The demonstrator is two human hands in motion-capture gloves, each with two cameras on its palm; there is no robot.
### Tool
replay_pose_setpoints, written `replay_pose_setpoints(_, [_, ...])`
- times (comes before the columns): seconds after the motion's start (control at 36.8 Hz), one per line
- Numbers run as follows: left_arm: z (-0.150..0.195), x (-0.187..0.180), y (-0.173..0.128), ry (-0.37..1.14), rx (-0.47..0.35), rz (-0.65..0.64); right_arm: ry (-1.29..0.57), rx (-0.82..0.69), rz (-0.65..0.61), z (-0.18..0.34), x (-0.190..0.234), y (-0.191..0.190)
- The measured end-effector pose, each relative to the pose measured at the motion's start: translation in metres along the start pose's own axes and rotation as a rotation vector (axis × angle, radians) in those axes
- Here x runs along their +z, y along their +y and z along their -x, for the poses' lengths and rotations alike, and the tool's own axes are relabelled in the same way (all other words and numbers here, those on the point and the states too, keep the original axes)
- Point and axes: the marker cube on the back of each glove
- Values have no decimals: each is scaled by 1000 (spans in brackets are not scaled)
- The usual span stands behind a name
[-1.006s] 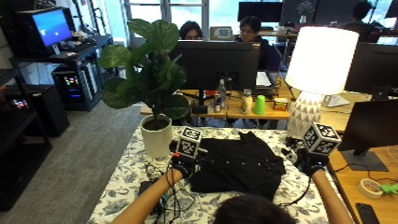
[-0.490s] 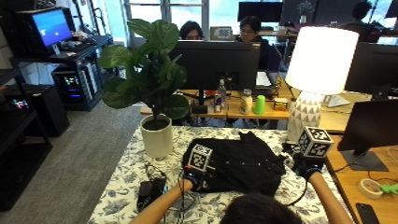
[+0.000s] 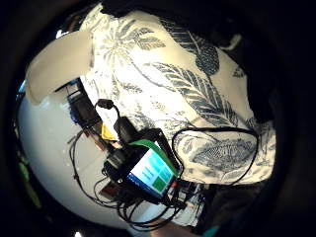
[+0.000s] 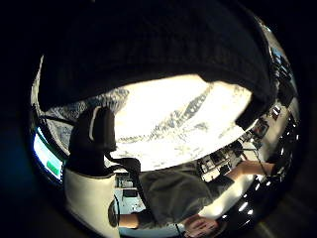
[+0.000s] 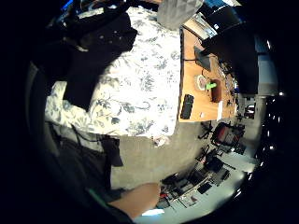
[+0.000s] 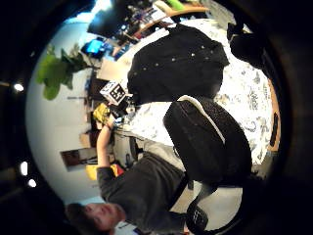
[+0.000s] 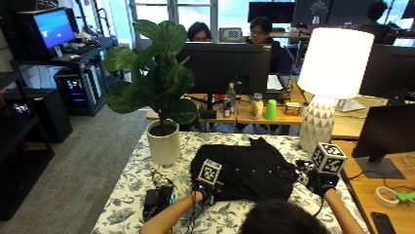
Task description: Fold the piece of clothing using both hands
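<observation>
A black garment (image 7: 250, 168) with small buttons lies on the floral tablecloth (image 7: 129, 195). My left hand (image 7: 204, 187) is at its near left corner and grips the cloth. In the left thumb side palm view the dark cloth (image 4: 163, 49) arches just over the palm with the bright table showing under it. My right hand (image 7: 322, 181) hovers off the garment's right edge with fingers relaxed, holding nothing. From its thumb side palm view the whole garment (image 6: 176, 68) shows a little way off, behind the thumb (image 6: 205, 142).
A white plant pot (image 7: 163, 146) stands at the table's far left and a white lamp base (image 7: 317, 129) at the far right. A phone-like device with cables (image 7: 154, 199) lies left of my left hand. A wooden desk (image 7: 395, 214) adjoins on the right.
My left hand has moved inward from the garment's left side and then toward me, carrying cloth over. The garment looks narrower on the left. My right hand has drawn slightly back toward me.
</observation>
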Motion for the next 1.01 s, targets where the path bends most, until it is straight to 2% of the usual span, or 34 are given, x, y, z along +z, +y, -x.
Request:
replay_pose_setpoints(0.14, [0,-3,-14,-14,-42,-111,2,-4,14,-4,8,-2])
replay_pose_setpoints(0.24, [-5,-9,-29,-69,44,-201,3,-1,32,-4,15,-5])
replay_pose_setpoints(0.38, [3,-20,-37,-161,-57,-286,32,-18,74,-12,42,-28])
replay_pose_setpoints(0.54, [5,-32,-33,-121,-37,-309,220,-71,217,-23,86,-50])
replay_pose_setpoints(0.68, [5,-45,-18,-25,59,-299,309,-148,364,-20,122,-50])
replay_pose_setpoints(0.76, [15,-57,-14,-25,-18,-393,186,-287,466,-10,140,-47])
replay_pose_setpoints(0.82, [20,-63,-13,-31,-65,-437,141,-345,460,-3,151,-48])
replay_pose_setpoints(0.9, [23,-66,-9,-26,-85,-437,112,-368,417,9,163,-49])
replay_pose_setpoints(1.01, [25,-68,-7,-10,-88,-442,264,-209,326,10,180,-68])
